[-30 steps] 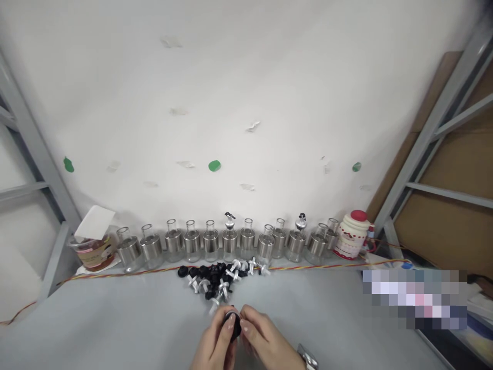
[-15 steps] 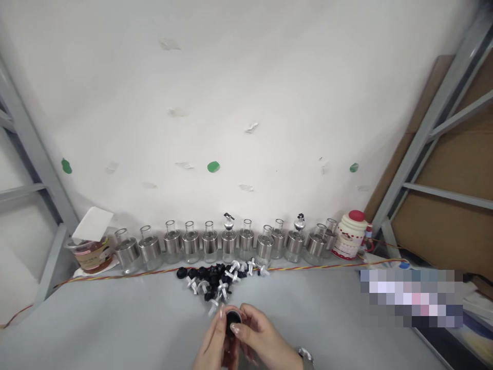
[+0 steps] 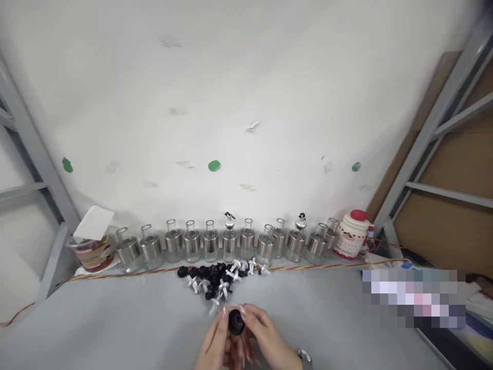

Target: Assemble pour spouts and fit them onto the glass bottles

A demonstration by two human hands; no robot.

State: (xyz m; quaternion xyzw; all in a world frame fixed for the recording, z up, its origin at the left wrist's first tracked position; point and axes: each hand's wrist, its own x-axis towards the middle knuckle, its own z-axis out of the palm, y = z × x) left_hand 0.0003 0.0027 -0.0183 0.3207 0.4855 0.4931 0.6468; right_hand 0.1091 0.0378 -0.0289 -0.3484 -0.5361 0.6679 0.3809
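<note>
The left hand (image 3: 214,339) and right hand (image 3: 266,336) grasp a round black piece (image 3: 236,322) between them, over the worktop (image 3: 127,318). Its circular face points up toward the head camera; its depth is hidden, so its long axis cannot be told. Just beyond the hands lie loose black and clear pieces (image 3: 213,282), and farther beyond stand upright glass bottles (image 3: 211,241).
</note>
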